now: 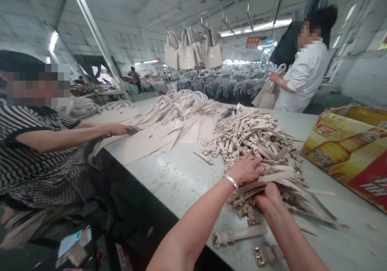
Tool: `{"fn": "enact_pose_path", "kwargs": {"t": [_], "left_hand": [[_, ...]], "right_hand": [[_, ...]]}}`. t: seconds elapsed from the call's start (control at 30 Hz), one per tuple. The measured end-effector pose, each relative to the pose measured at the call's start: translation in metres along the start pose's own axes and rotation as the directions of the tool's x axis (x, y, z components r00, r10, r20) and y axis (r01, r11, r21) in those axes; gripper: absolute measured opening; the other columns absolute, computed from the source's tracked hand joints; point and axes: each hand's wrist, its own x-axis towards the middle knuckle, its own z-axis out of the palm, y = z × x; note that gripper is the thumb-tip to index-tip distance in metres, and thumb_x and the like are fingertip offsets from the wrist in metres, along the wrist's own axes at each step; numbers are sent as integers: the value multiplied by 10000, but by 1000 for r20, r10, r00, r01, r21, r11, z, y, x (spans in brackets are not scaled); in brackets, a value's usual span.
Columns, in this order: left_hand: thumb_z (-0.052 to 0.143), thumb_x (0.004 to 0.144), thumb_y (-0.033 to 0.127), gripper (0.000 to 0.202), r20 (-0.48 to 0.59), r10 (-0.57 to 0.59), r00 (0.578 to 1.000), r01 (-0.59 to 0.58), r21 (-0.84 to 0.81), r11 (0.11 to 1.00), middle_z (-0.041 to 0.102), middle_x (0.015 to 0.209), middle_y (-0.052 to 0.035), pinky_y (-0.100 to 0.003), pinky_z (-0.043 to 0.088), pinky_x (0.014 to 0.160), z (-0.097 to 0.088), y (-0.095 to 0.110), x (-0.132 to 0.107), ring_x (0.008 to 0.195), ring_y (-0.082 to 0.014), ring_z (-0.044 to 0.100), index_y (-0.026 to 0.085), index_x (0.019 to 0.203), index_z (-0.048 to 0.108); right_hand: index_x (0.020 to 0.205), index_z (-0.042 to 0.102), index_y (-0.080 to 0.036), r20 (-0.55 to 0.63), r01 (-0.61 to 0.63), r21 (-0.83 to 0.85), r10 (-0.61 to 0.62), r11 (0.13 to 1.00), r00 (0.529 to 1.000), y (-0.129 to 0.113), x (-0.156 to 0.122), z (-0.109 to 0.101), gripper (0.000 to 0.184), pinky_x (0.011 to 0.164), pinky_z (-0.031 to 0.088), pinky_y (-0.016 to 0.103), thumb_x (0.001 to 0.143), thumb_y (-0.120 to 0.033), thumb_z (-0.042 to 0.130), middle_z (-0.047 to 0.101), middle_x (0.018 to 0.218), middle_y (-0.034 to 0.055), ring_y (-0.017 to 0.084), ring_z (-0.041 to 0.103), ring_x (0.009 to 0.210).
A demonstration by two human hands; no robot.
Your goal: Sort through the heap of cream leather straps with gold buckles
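While the left hand [246, 169] lies flat, fingers spread, on the strap pile [256, 142], the right hand [267, 196] just beside it grips a bundle of straps [250, 187] lying crosswise at the pile's near edge.

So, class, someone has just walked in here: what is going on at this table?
A person has both hands in a pile of pale buckled straps on a grey table. The left hand lies on top of the pile; the right hand grips a bundle of straps at its near edge. Across the table, a seated co-worker handles flat pale panels. A carton sits at right.
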Motion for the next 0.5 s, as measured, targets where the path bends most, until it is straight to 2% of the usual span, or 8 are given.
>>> {"fn": "enact_pose_path", "kwargs": {"t": [0.07, 0.13, 0.23, 0.3, 0.33, 0.37, 0.43, 0.5], "left_hand": [[507, 904, 382, 472, 7, 1, 1000, -1, -94, 996, 552, 1358, -125, -547, 232, 1132, 6, -9, -3, 1244, -321, 470, 248, 1357, 519], [488, 912, 394, 422, -24, -34, 999, 28, -221, 975, 558, 1363, -96, -496, 205, 1166, 8, -15, -3, 1269, -290, 459, 252, 1299, 579], [372, 952, 418, 433, -114, -67, 991, 24, -346, 938, 601, 1311, -92, -394, 295, 1145, -1, -18, -8, 1257, -247, 479, 210, 1221, 639], [362, 949, 394, 433, -217, -104, 971, 28, -328, 944, 623, 1270, -109, -363, 325, 1128, -10, -14, -21, 1249, -246, 488, 188, 1198, 650], [413, 926, 387, 417, -274, -172, 946, 90, -288, 954, 606, 1289, -131, -383, 322, 1129, -14, -12, -32, 1258, -270, 481, 178, 1203, 645], [448, 904, 369, 418, -271, -225, 936, 162, -235, 958, 593, 1299, -147, -396, 345, 1109, -16, -11, -45, 1244, -285, 493, 167, 1221, 629], [445, 882, 346, 432, -228, -385, 894, 376, -86, 923, 616, 1220, -164, -429, 394, 1051, -15, -17, -75, 1170, -311, 537, 135, 1218, 615], [403, 886, 381, 502, -169, -498, 850, 515, 70, 855, 594, 1221, -186, -450, 372, 1069, -7, -37, -104, 1209, -330, 507, 85, 1247, 586]], "right_hand": [[1207, 560, -151, -24, -75, 53, 76, 996, 997, -5, -8, -6, 432, 837, 555, 416, 835, -253, 363, 689, 972, 82, 235, 652, 861], [1235, 521, -126, -32, -124, 107, 128, 987, 991, -11, -16, -11, 485, 864, 551, 381, 771, -169, 384, 689, 971, 85, 215, 658, 867], [1227, 513, -121, -7, -148, 181, 152, 972, 988, -22, -29, -19, 497, 895, 541, 378, 744, -146, 400, 688, 1012, 98, 211, 659, 939], [1174, 541, -114, 14, -168, 195, 168, 966, 986, -28, -38, -25, 455, 889, 539, 425, 743, -169, 407, 688, 1014, 122, 243, 655, 976], [1131, 560, -113, 35, -179, 191, 175, 965, 984, -30, -43, -29, 423, 880, 537, 444, 741, -192, 416, 690, 1004, 133, 260, 652, 984], [1076, 580, -115, 57, -184, 178, 177, 967, 983, -30, -48, -32, 388, 868, 535, 455, 734, -218, 428, 692, 987, 140, 274, 651, 982], [954, 606, -140, 118, -164, 166, 146, 972, 982, -29, -55, -37, 317, 852, 529, 450, 689, -263, 482, 698, 947, 126, 279, 649, 964], [836, 601, -157, 90, -101, 193, 85, 976, 992, -26, -58, -40, 259, 824, 529, 446, 607, -266, 549, 698, 871, 107, 282, 653, 902]]}}
